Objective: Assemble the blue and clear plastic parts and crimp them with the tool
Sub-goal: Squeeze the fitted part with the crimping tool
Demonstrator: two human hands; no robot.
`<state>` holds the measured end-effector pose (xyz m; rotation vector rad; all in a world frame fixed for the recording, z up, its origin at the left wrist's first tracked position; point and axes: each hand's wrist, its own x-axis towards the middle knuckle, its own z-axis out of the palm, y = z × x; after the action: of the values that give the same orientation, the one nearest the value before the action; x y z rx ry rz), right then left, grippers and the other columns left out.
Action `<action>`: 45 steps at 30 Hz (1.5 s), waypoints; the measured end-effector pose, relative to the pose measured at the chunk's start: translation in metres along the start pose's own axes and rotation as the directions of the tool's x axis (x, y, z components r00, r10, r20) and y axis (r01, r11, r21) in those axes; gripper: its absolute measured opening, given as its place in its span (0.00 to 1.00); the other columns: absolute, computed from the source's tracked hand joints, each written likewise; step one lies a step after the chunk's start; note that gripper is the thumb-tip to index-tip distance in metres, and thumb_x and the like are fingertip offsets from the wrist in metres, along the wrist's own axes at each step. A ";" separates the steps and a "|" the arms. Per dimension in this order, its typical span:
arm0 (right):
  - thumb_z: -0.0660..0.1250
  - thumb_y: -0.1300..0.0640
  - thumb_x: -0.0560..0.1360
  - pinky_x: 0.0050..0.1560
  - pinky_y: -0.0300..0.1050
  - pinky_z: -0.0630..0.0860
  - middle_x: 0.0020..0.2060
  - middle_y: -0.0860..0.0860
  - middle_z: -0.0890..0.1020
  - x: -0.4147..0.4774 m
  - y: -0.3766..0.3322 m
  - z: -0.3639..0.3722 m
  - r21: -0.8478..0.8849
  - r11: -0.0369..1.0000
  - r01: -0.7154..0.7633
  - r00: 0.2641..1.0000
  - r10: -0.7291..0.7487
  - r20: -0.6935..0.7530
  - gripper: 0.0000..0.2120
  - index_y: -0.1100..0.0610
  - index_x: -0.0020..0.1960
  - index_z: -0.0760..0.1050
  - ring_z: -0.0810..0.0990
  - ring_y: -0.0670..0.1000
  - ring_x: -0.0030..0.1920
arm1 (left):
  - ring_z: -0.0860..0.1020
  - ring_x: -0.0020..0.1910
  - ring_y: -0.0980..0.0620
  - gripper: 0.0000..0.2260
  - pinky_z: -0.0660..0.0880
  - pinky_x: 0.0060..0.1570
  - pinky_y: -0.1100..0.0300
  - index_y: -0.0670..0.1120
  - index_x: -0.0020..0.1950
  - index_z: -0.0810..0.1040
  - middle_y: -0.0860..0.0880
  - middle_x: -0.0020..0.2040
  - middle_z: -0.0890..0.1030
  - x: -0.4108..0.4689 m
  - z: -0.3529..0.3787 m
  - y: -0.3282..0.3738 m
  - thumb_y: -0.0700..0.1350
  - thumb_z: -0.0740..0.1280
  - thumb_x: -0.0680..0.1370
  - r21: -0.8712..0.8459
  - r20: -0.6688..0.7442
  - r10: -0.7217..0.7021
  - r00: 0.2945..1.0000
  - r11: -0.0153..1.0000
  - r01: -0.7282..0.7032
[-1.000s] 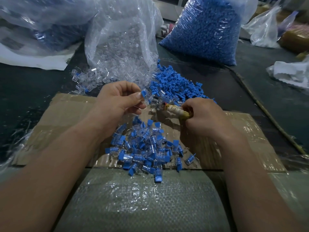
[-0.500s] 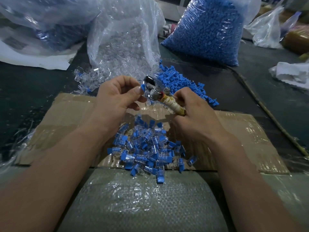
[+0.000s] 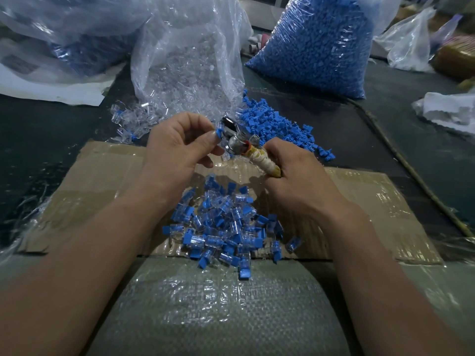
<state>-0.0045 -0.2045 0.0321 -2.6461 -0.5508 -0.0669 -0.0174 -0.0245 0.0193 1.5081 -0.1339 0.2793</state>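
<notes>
Cardboard sheet (image 3: pixel 102 176) on dark table (image 3: pixel 424 163); woven sack (image 3: pixel 218 317) at near edge.

Tool (image 3: pixel 240 145): chrome head, tape-wrapped handle, tilted.
Blue part (image 3: pixel 219 131): small, touching Tool head.
Assembled pcs (image 3: pixel 226 227): heap on cardboard (image 3: pixel 102 170).

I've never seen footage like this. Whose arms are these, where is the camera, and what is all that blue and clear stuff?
No machine here: a person works with bare hands, filmed by one camera worn on the head, looking down. The left hand pinches a small blue part at the metal head of the crimping tool, whose wrapped handle the right hand grips. On the cardboard lies a pile of joined blue-and-clear pieces. Behind are loose blue parts, a bag of clear parts and a bag of blue parts.
</notes>
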 end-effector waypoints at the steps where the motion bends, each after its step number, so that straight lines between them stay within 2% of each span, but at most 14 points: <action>1: 0.65 0.58 0.69 0.33 0.38 0.59 0.35 0.41 0.68 0.000 0.000 0.000 -0.001 1.000 -0.001 1.000 0.001 -0.003 0.10 0.50 0.44 0.65 0.66 0.40 0.36 | 0.79 0.32 0.60 0.10 0.75 0.31 0.68 0.45 0.41 0.74 0.49 0.36 0.78 0.000 0.001 0.000 0.31 0.63 0.75 0.006 -0.004 0.008 1.000 1.000 -0.008; 10: 0.65 0.61 0.68 0.34 0.42 0.63 0.34 0.44 0.70 0.000 -0.005 -0.001 0.001 1.000 -0.030 0.999 0.030 -0.030 0.08 0.52 0.43 0.68 0.70 0.49 0.38 | 0.78 0.31 0.60 0.10 0.75 0.31 0.67 0.45 0.41 0.73 0.49 0.36 0.78 -0.001 0.002 -0.002 0.30 0.63 0.75 0.031 -0.018 0.025 1.000 0.999 -0.024; 13: 0.65 0.61 0.68 0.37 0.43 0.63 0.32 0.43 0.69 -0.001 -0.006 0.000 -0.013 0.999 -0.038 0.998 0.037 -0.052 0.09 0.51 0.41 0.67 0.69 0.48 0.36 | 0.78 0.31 0.61 0.10 0.76 0.32 0.67 0.45 0.40 0.74 0.50 0.36 0.78 -0.001 0.001 -0.001 0.31 0.63 0.75 0.036 -0.026 0.034 0.999 0.999 -0.033; 16: 0.65 0.61 0.68 0.35 0.42 0.62 0.32 0.42 0.69 -0.001 -0.006 0.001 -0.016 0.999 -0.032 0.997 0.031 -0.076 0.09 0.50 0.40 0.66 0.69 0.48 0.35 | 0.78 0.32 0.60 0.11 0.76 0.32 0.67 0.46 0.40 0.74 0.50 0.36 0.78 -0.002 0.001 0.000 0.31 0.63 0.75 0.037 -0.030 0.036 0.999 0.999 -0.035; 20: 0.66 0.61 0.68 0.33 0.39 0.62 0.32 0.42 0.69 0.000 -0.004 0.003 -0.010 1.000 -0.023 0.997 0.022 -0.071 0.09 0.50 0.40 0.66 0.67 0.42 0.34 | 0.79 0.32 0.60 0.11 0.75 0.32 0.67 0.45 0.40 0.74 0.49 0.36 0.78 -0.001 0.001 0.000 0.30 0.63 0.75 0.051 -0.036 0.026 0.999 0.998 -0.024; 24: 0.69 0.58 0.69 0.37 0.41 0.63 0.37 0.44 0.73 0.001 0.000 0.003 0.007 1.000 -0.013 0.997 0.014 -0.073 0.09 0.51 0.46 0.71 0.71 0.47 0.39 | 0.79 0.32 0.60 0.10 0.75 0.32 0.68 0.45 0.41 0.74 0.48 0.37 0.78 -0.002 0.001 0.001 0.31 0.63 0.75 0.081 -0.037 0.015 0.999 0.997 -0.012; 27: 0.69 0.57 0.69 0.42 0.43 0.68 0.41 0.46 0.75 0.002 0.004 0.001 -0.006 1.000 -0.016 0.997 0.016 -0.077 0.12 0.53 0.52 0.75 0.73 0.49 0.43 | 0.79 0.32 0.60 0.09 0.75 0.32 0.69 0.46 0.41 0.75 0.48 0.37 0.79 -0.002 0.000 0.000 0.32 0.64 0.75 0.094 -0.062 -0.012 0.998 0.995 0.018; 31: 0.69 0.58 0.67 0.45 0.48 0.74 0.43 0.49 0.80 0.001 0.011 -0.006 -0.047 0.998 -0.050 0.997 0.047 -0.056 0.13 0.54 0.52 0.77 0.76 0.51 0.44 | 0.78 0.30 0.58 0.09 0.73 0.29 0.68 0.46 0.39 0.76 0.52 0.31 0.80 0.000 -0.005 0.003 0.33 0.66 0.74 0.042 -0.090 -0.046 0.995 0.998 0.050; 34: 0.71 0.57 0.66 0.48 0.49 0.75 0.45 0.49 0.81 0.000 0.015 -0.011 -0.065 0.993 -0.104 0.995 0.103 -0.017 0.16 0.52 0.53 0.78 0.77 0.51 0.46 | 0.77 0.26 0.58 0.07 0.69 0.23 0.68 0.48 0.37 0.80 0.52 0.31 0.82 -0.002 -0.008 0.009 0.36 0.69 0.71 0.003 -0.010 -0.069 0.998 0.998 0.069; 36: 0.73 0.56 0.65 0.49 0.50 0.76 0.45 0.49 0.81 -0.001 0.016 -0.012 -0.072 0.989 -0.126 0.992 0.127 0.015 0.18 0.51 0.55 0.78 0.78 0.51 0.46 | 0.75 0.24 0.58 0.02 0.67 0.21 0.69 0.50 0.35 0.83 0.51 0.32 0.83 -0.003 -0.009 0.011 0.43 0.71 0.65 -0.010 0.103 -0.116 0.988 0.993 0.118; 40: 0.76 0.51 0.63 0.47 0.47 0.75 0.42 0.46 0.80 0.000 0.018 -0.013 -0.091 0.986 -0.137 0.985 0.146 0.096 0.21 0.50 0.54 0.78 0.77 0.49 0.45 | 0.74 0.23 0.58 0.07 0.68 0.21 0.69 0.50 0.35 0.83 0.48 0.31 0.83 -0.005 -0.009 0.009 0.47 0.73 0.59 -0.014 0.289 -0.128 0.949 0.990 0.138; 45: 0.77 0.43 0.58 0.46 0.45 0.72 0.42 0.42 0.75 0.001 0.020 -0.012 -0.093 0.984 -0.153 0.976 0.165 0.144 0.28 0.50 0.56 0.76 0.74 0.46 0.46 | 0.80 0.32 0.57 0.08 0.77 0.34 0.68 0.53 0.33 0.84 0.50 0.34 0.83 -0.007 -0.008 0.004 0.51 0.75 0.56 0.077 0.459 -0.087 0.884 0.995 0.058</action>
<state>0.0048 -0.2258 0.0351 -2.7810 -0.3895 0.1651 -0.0255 -0.0172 0.0207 1.6154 -0.4524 -0.1457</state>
